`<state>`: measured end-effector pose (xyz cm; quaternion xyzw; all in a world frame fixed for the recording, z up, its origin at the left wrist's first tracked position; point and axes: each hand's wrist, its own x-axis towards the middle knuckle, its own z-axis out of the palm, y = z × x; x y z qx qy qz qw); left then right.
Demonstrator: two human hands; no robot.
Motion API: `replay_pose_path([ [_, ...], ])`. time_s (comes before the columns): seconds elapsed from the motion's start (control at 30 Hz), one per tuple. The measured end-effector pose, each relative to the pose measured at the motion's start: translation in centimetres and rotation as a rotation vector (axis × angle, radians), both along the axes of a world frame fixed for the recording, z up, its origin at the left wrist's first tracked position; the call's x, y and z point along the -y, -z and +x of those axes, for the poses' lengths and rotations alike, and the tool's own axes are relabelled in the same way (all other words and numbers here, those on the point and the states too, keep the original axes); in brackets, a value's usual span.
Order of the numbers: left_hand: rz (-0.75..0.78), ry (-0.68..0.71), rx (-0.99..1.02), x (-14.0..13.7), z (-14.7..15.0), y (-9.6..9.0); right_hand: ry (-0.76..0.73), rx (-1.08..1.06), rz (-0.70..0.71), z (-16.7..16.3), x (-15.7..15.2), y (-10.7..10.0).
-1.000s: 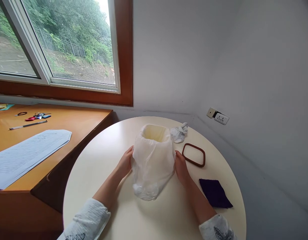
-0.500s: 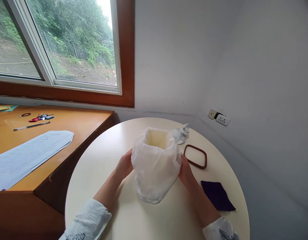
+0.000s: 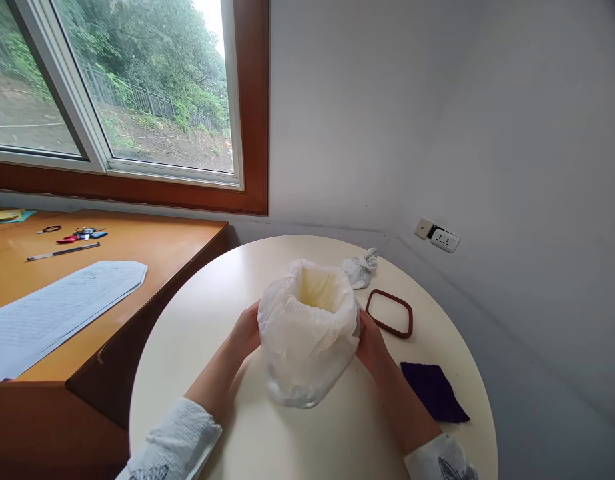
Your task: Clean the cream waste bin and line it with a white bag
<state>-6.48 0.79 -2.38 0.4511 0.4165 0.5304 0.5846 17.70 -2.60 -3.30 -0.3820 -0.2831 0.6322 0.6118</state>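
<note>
Crinkled white bag (image 3: 310, 353) (yellowish inside), mouth open upward

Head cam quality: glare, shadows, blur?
Head view: sky burnt out white through the silver-framed sliding window; head view: soft shadow on the round cream table near the crinkled white plastic bag, no obvious motion blur; head view: writing on the white paper sheets unreadable.

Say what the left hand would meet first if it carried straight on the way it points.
The side of the white plastic bag: the left hand appears to touch it, though its fingertips are hidden.
</note>
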Motion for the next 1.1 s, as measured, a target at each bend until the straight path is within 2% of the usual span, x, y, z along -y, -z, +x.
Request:
replay_pose_path([
  [0.17, -0.059, 0.067, 0.105, -0.2, -0.9, -0.1, 0.032, 0.009, -0.027, 0.7, 0.0, -0.8],
  [0.27, -0.06, 0.078, 0.15, -0.3, -1.5, -0.5, 0.049, 0.016, 0.005, 1.4, -0.2, -1.6],
  [0.47, -0.003, 0.083, 0.317, -0.7, -3.6, -2.8, 0.107, -0.029, 0.07, 3.5, -0.8, -3.2],
  [0.63, 0.03, 0.132, 0.279, -1.1, -5.5, -5.0, 0.085, -0.051, 0.154, 4.7, -1.5, -4.2],
  [0.83, 0.104, 0.12, 0.224, -2.3, -6.4, -7.0, 0.03, -0.008, 0.248, 4.5, -2.1, -6.6],
  [0.97, 0.138, 0.1, 0.203, -2.3, -7.7, -8.1, 0.084, 0.011, 0.277, 5.7, -1.4, -7.7],
  [1.1, 0.209, 0.092, 0.182, -1.1, -9.3, -9.2, 0.066, 0.07, 0.352, 7.7, 0.2, -7.5],
])
